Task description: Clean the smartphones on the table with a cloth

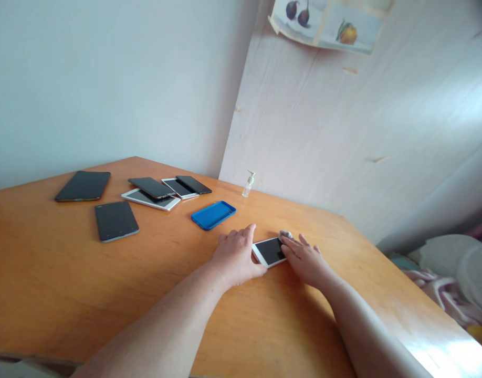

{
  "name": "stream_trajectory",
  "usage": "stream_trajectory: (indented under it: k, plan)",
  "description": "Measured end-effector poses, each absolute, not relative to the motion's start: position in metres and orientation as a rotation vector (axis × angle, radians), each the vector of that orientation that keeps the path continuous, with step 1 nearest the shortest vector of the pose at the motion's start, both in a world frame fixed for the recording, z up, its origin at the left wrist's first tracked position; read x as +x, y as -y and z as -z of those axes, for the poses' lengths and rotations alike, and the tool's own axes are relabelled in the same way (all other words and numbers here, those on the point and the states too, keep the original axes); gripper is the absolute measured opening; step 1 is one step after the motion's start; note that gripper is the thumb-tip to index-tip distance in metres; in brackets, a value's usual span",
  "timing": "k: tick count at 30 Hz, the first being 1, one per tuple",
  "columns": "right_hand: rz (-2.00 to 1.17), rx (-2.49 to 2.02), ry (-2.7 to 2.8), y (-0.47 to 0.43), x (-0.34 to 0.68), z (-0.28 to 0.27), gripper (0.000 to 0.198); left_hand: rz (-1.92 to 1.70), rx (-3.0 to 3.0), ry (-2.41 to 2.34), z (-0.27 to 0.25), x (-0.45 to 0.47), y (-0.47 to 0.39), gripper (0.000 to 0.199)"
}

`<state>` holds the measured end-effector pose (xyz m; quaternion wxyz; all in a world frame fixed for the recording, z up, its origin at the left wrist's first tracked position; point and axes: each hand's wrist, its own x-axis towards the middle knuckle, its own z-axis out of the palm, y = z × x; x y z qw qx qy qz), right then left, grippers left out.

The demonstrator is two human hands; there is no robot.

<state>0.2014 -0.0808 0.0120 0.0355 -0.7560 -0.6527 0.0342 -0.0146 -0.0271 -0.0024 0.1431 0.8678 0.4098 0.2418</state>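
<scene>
A white phone with a dark screen lies face up on the wooden table. At its left end is my left hand, thumb and fingers closed on the phone's edges. My right hand presses a crumpled greyish cloth against the right end of the screen; most of the cloth is hidden under the fingers. Just beyond my left hand rests an empty blue phone case, its inside facing up.
On the left of the table lie several phones and tablets, among them a black tablet, a dark phone and a white tablet with a dark phone leaning on it. A small pump bottle stands near the wall.
</scene>
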Motion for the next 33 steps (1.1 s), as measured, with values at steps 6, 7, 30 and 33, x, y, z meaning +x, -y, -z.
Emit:
stream_trajectory:
  k: [6,7,30,33]
  plan:
    - [-0.123,-2.082,2.266,0.09,0.178,-0.017,0.052,-0.692,2.504,-1.205,0.002,-0.014,0.028,0.093]
    - [-0.148,-1.988,2.334,0.091,0.171,-0.018,0.051,-0.699,2.504,-1.206,0.002,-0.014,0.029,0.091]
    - [0.008,-2.344,2.045,0.09,0.199,-0.017,0.049,-0.644,2.486,-1.212,0.0,-0.015,0.029,0.099]
    - [-0.026,-2.207,2.166,0.099,0.19,-0.02,0.048,-0.679,2.479,-1.194,0.001,-0.015,0.029,0.098]
